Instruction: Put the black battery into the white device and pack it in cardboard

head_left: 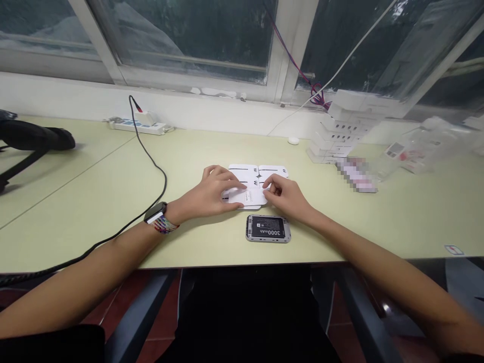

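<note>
**A:** What's nearest on the desk (113, 191)?

**B:** A grey device (268, 228) lying flat, its 3000mAh battery showing. Just beyond it lies the white card blank (260, 173), also flat.

**A:** And the hands?

**B:** Beyond the device and to its left, the left hand (212, 194) lies spread, fingers pressing the blank down. The right hand (289, 196), just beyond the device, pinches a flap with thumb and fingertips.

**A:** How would it handle?

**B:** Light and thin, I'd judge. It creases easily, so grip the edges beside the scored lines.

**A:** Farther back?

**B:** A stack of white boxes (340, 136), well beyond the device, rightward.
</note>
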Motion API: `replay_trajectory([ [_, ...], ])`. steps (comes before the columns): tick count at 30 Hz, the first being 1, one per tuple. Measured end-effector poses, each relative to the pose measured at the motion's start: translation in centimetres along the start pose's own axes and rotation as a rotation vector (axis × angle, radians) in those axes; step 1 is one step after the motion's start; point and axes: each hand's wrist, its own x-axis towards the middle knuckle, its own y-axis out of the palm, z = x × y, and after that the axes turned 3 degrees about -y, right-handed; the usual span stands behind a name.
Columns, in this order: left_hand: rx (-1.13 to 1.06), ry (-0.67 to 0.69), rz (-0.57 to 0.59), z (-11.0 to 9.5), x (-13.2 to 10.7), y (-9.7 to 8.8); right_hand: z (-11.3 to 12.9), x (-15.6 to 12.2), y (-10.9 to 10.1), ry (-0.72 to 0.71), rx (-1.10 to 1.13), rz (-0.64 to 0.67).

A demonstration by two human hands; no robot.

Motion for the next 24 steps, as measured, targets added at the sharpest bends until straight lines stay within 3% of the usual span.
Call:
replay_trajectory([
  [2, -0.008, 0.005, -0.01, -0.1, -0.1, -0.1, 0.7, -0.7, -0.6, -0.13, -0.034, 0.051],
  [5, -0.063, 0.028, -0.021, -0.7, -0.5, -0.4, 2.0, -1.7, -1.7, -0.317, -0.085, 0.317],
  [7, -0.113, 0.08, 0.022, -1.4, -0.8, -0.4, 2.9, -1.9, -2.2, -0.378, -0.13, 0.497],
  [9, -0.136, 0.154, 0.092, -2.1, -1.0, -0.2, 3.4, -1.7, -2.4, -0.42, -0.179, 0.582],
  [14, -0.048, 0.26, 0.081, -3.0, -1.2, 0.8, 3.9, -0.5, -1.5, -0.506, -0.278, 0.654],
  [24, -0.07, 0.216, 0.105, -3.8, -1.1, 1.2, 5.3, 0.1, -0.4, -0.613, -0.393, 0.723],
])
